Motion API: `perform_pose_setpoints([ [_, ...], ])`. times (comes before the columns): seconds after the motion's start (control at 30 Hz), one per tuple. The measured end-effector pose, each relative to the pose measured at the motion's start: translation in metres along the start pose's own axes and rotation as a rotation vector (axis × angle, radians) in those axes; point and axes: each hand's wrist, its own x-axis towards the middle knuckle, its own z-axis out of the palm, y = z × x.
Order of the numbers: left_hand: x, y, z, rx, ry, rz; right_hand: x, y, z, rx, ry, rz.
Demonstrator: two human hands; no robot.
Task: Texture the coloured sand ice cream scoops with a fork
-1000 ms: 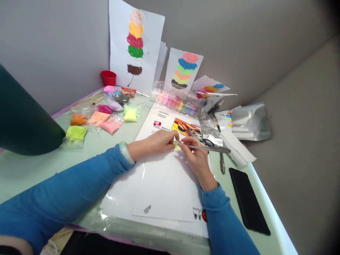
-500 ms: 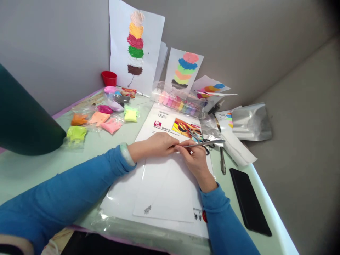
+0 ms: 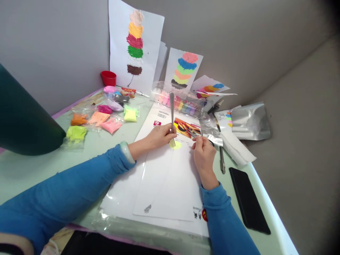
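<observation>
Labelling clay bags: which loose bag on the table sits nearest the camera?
The lime-green clay bag, at the left front of the cluster; the orange bag, peach bag and pink bag all lie farther back.

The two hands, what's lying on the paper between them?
Head view: between left hand and right hand, a yellow clay patch under the fork tines.

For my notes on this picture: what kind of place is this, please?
Probably a craft desk for modelling-clay pictures: clay bags lie on the table, clay artworks lean on the wall, and the left hand holds a fork.
</observation>
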Motion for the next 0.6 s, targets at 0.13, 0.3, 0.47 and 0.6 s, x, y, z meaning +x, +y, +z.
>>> perform_pose_setpoints([
  [0.13,0.0,-0.004,0.001,-0.079,-0.01,-0.076,0.003,0.004,0.001,-0.264,-0.054,0.016],
  [0.3,-0.002,0.0,0.001,-0.192,-0.096,-0.157,0.002,-0.001,0.003,-0.411,-0.169,0.036],
  [0.47,-0.002,0.001,0.0,-0.136,-0.038,-0.132,0.001,-0.007,0.002,-0.478,-0.217,0.067],
  [0.6,-0.001,0.0,-0.001,-0.017,0.076,-0.105,0.002,-0.009,0.001,-0.506,-0.248,0.089],
])
